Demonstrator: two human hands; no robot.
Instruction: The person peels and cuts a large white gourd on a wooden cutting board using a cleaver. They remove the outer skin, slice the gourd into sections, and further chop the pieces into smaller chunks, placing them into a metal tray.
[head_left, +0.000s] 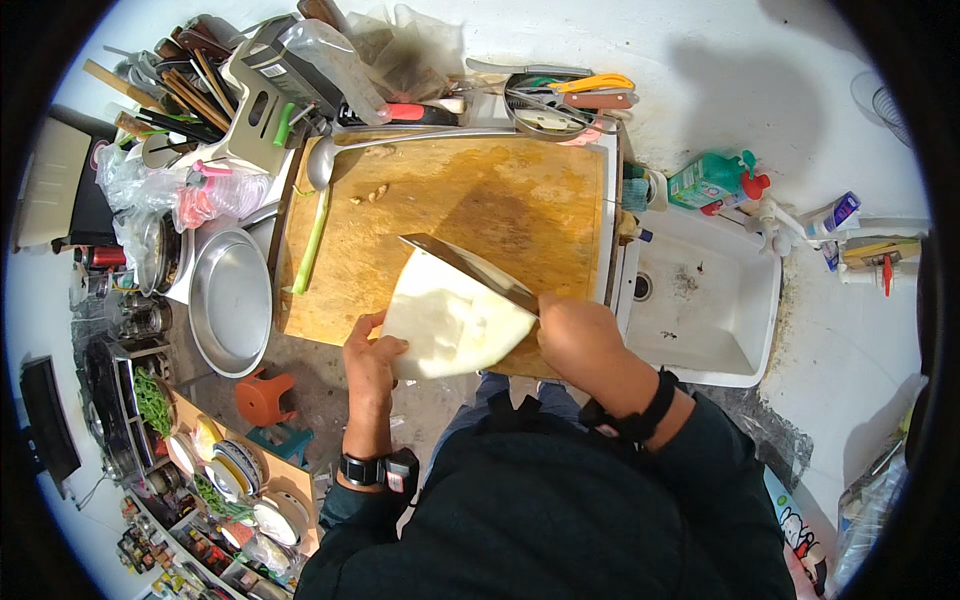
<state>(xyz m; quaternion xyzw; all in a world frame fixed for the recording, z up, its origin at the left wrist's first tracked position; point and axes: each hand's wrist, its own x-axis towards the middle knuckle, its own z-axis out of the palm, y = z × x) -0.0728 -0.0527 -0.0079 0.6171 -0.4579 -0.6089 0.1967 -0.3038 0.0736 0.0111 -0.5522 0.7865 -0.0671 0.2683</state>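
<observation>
My left hand (371, 349) grips the left edge of a large, pale, wedge-shaped piece of vegetable (457, 322), probably winter melon, with the thumb on its face. It is held over the near edge of a wooden cutting board (390, 165). In my right hand (581, 337) is the handle of a kitchen cleaver (480, 266). Its broad blade lies along the far slanting edge of the pale piece; whether it bites in cannot be told. A green onion stalk (311, 244) and small ginger-like pieces (369, 195) lie on the board.
A steel ladle (321, 163) rests along the board's back edge. Left of the board sits a metal basin (231, 300); to the right is a white sink (697, 300). A round tin with scissors (551, 105) and a utensil holder (251, 105) stand behind. An orange stool (264, 397) is on the floor.
</observation>
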